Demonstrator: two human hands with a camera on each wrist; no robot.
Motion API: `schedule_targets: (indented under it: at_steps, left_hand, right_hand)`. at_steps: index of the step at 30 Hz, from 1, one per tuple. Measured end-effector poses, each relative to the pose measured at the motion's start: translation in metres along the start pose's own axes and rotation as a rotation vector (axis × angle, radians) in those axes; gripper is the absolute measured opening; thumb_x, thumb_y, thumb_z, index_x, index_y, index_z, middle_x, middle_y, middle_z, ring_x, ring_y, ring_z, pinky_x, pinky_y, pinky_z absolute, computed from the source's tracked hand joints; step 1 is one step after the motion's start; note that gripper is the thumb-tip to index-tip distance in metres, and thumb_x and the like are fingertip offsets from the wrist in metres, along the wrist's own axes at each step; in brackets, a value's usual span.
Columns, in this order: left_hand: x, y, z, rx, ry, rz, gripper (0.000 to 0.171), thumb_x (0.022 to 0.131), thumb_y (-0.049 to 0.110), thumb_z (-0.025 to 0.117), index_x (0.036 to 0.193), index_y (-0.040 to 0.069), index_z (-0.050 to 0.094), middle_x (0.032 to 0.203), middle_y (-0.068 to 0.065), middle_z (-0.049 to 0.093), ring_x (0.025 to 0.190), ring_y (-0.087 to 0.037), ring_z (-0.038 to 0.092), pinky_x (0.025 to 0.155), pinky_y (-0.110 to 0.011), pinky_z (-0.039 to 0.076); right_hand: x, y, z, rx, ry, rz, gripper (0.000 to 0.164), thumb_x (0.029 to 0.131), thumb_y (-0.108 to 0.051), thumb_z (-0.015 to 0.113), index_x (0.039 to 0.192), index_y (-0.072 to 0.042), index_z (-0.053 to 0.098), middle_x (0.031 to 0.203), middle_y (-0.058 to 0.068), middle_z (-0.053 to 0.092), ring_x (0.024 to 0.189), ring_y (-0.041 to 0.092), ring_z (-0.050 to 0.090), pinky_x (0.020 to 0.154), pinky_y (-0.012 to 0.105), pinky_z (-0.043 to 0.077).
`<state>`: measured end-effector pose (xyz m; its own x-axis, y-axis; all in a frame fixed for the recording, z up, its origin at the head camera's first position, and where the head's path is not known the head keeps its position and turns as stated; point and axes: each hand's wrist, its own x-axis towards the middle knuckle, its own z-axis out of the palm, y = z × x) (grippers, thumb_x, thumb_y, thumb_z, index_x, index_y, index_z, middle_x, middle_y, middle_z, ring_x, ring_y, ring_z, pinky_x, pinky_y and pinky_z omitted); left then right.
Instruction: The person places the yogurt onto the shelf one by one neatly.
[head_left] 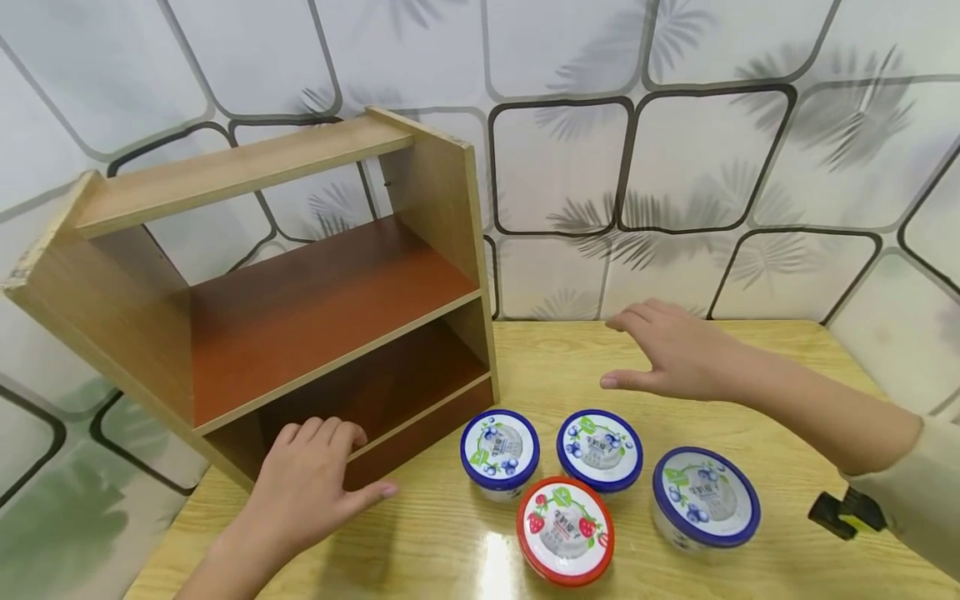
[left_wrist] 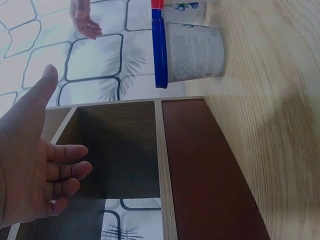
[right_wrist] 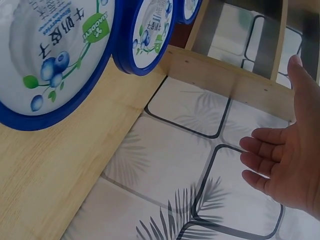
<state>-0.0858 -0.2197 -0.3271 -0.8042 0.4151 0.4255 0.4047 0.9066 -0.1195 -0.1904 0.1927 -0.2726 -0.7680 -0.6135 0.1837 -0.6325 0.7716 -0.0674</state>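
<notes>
Several lidded tubs stand on the table. Three have blue-rimmed lids with blueberry pictures: a left tub (head_left: 499,450), a middle tub (head_left: 600,450) and a right tub (head_left: 706,497). A red-lidded strawberry tub (head_left: 566,532) stands in front of them. My left hand (head_left: 307,483) hovers before the lower compartment of a wooden shelf (head_left: 480,217), thumb spread and fingers slightly bent, holding nothing. Above the table behind the right tub, my right hand (head_left: 675,350) is held out with thumb and fingers apart, also holding nothing. Both hands show bare palms in the wrist views.
The two-level shelf, with reddish-brown boards (head_left: 322,308), stands at the left of the wood-grain table (head_left: 420,550). Patterned wall covering (head_left: 558,167) rises behind. A small black object (head_left: 847,512) is near the right sleeve (head_left: 911,492).
</notes>
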Motion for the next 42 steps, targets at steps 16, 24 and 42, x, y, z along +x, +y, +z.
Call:
schedule_targets:
  at_steps: [16,24,42]
  left_hand:
    - [-0.011,-0.006,-0.002,-0.025,-0.058,-0.072,0.059,0.075,0.070,0.059,0.086,0.012,0.057,0.077,0.005,0.049,0.073,-0.014,0.044,0.068,-0.033,0.038]
    - [-0.015,-0.007,-0.008,-0.052,-0.122,-0.151,0.059,0.076,0.065,0.062,0.093,0.009,0.054,0.084,0.001,0.049,0.080,-0.020,0.046,0.070,-0.035,0.036]
    - [-0.026,-0.012,-0.015,-0.050,-0.167,-0.239,0.065,0.074,0.066,0.064,0.099,0.007,0.054,0.084,-0.002,0.052,0.079,-0.023,0.050,0.071,-0.040,0.041]
  right_hand:
    - [0.025,-0.001,0.012,0.020,0.017,-0.027,0.073,0.082,-0.058,0.062,0.125,0.001,0.054,0.112,0.014,0.060,0.106,0.031,0.054,0.092,0.050,0.043]
    - [0.039,-0.005,0.024,-0.008,0.015,-0.063,0.072,0.082,-0.058,0.062,0.121,0.002,0.055,0.113,0.014,0.060,0.100,0.029,0.053,0.091,0.048,0.041]
    - [0.056,-0.013,0.032,0.019,0.037,-0.068,0.069,0.083,-0.055,0.063,0.119,0.003,0.054,0.112,0.017,0.059,0.107,0.033,0.053,0.095,0.049,0.042]
